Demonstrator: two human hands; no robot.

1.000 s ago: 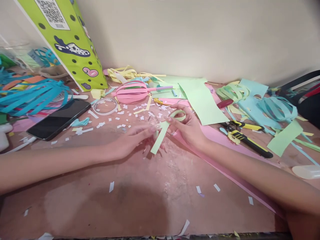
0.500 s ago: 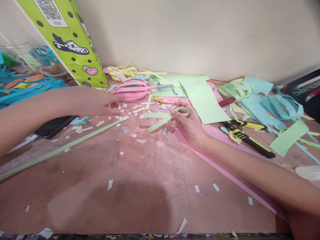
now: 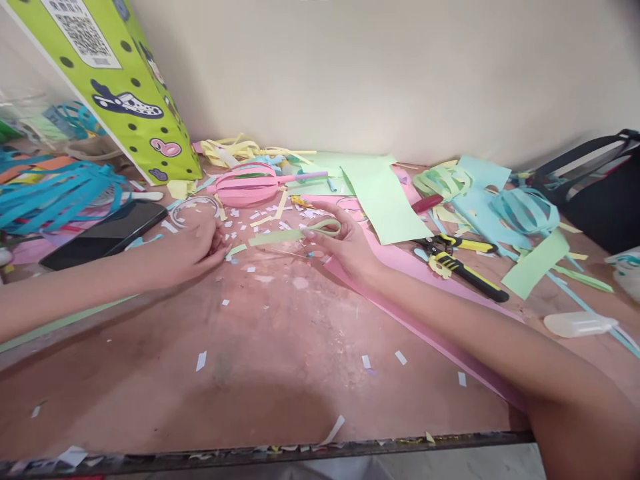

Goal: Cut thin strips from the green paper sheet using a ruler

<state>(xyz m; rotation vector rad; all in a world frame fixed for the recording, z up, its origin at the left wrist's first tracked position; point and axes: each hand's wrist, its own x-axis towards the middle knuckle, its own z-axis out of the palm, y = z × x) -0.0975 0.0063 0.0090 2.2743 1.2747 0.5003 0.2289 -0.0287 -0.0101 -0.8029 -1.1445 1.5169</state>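
Observation:
My right hand (image 3: pixel 345 243) pinches a light green paper strip (image 3: pixel 280 237), folded into a loop between thumb and fingers, its tail pointing left. My left hand (image 3: pixel 197 240) is low over the table with its fingers curled together; anything in them is hidden. Just behind it lies a clear roll of tape (image 3: pixel 183 212). A long green paper strip (image 3: pixel 75 325) runs beneath my left forearm, and its far end shows just past my left fingertips. Behind both hands is a pink paper-strip lantern (image 3: pixel 247 184) with a purple-ended stick.
A green printed bag (image 3: pixel 145 127) and black phone (image 3: pixel 107 233) are at left. Green paper (image 3: pixel 385 207), yellow-black pliers (image 3: pixel 465 270), blue paper loops (image 3: pixel 525 210) and a white bottle (image 3: pixel 580 325) are at right. Pink paper (image 3: pixel 425 313) lies under my right forearm.
My left hand has moved right and nearer to me, uncovering the tape roll. My right hand still grips the looped strip, whose two tails now lie nearly together. The view has shifted right.

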